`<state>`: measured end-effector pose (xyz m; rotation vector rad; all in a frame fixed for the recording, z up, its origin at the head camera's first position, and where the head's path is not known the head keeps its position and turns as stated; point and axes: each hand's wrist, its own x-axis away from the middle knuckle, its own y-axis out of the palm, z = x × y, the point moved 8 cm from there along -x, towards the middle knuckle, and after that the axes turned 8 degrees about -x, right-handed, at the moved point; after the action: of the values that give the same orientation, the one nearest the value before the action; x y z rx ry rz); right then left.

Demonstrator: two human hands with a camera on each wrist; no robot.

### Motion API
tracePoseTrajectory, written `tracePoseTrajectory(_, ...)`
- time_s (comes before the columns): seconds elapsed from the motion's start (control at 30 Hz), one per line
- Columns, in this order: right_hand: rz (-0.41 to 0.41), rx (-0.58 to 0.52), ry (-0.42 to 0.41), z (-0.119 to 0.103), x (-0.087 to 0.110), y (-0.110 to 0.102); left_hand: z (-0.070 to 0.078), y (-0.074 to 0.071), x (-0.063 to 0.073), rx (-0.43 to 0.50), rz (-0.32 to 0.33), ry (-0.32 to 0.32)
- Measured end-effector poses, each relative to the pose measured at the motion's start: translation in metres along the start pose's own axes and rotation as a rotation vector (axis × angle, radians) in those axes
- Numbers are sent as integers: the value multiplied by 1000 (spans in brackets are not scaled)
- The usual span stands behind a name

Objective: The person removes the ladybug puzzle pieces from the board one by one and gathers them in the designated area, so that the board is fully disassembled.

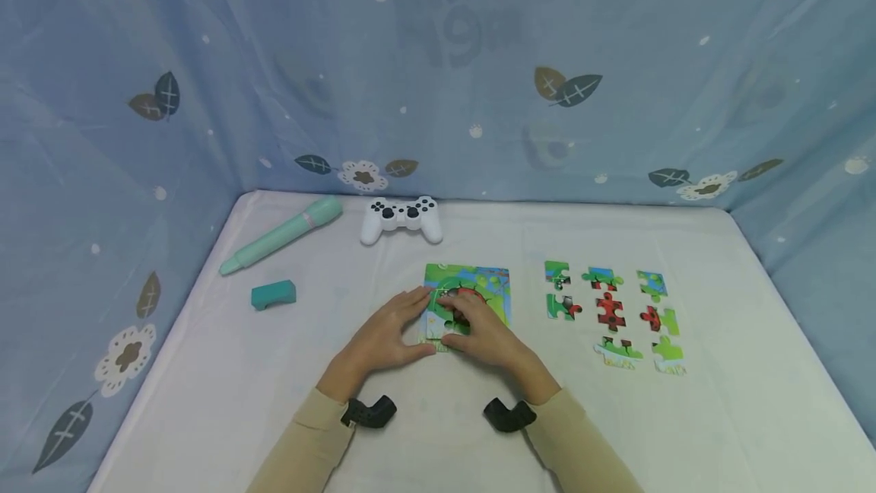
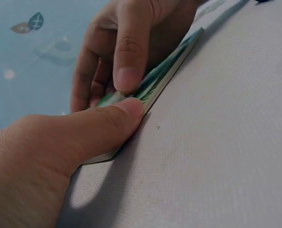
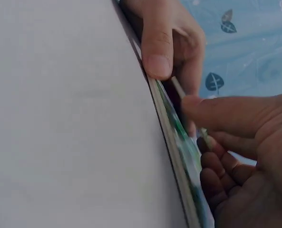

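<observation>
A square puzzle board [image 1: 496,287] printed with a red ladybug lies mid-table. My left hand [image 1: 393,332] holds the board's left side, thumb on the near edge and fingers farther up. In the right wrist view that left thumb [image 3: 158,50] presses at the board's near edge. Over the board's lower left, my right hand [image 1: 484,333] pinches a jigsaw piece [image 3: 177,87] between thumb and fingers. The piece stands tilted above the board in the right wrist view; fingers hide most of it.
Several loose jigsaw pieces [image 1: 610,312] lie in rough rows to the right. A white game controller [image 1: 401,219] sits at the back. At the left are a mint-green pen-shaped object [image 1: 280,236] and a teal block [image 1: 274,294]. Patterned blue cloth [image 1: 472,97] rises behind the table.
</observation>
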<state>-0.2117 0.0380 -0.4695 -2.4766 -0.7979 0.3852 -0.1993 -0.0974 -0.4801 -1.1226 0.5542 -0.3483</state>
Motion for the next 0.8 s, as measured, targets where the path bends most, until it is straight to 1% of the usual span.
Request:
tracePoseTrajectory(0.13,2,-64,27,1,4,-10,0,3,2,-3,-24,-17)
tracePoseTrajectory(0.27,37,-86,24,-3,11,-31,0,1,1,-3,-29,-37)
tracePoseTrajectory(0.4,77,-29,21,-2,26,-55,0,0,2,5,-24,-39)
tracePoseTrajectory(0.5,96,24,53,7,40,-71,0,-1,1,6,-19,-36)
tracePoseTrajectory(0.63,128,77,108,21,65,-90,1,-1,-1,1,-13,-26)
tracePoseTrajectory(0.8,149,160,168,38,97,-107,2,-2,-1,7,-8,-11)
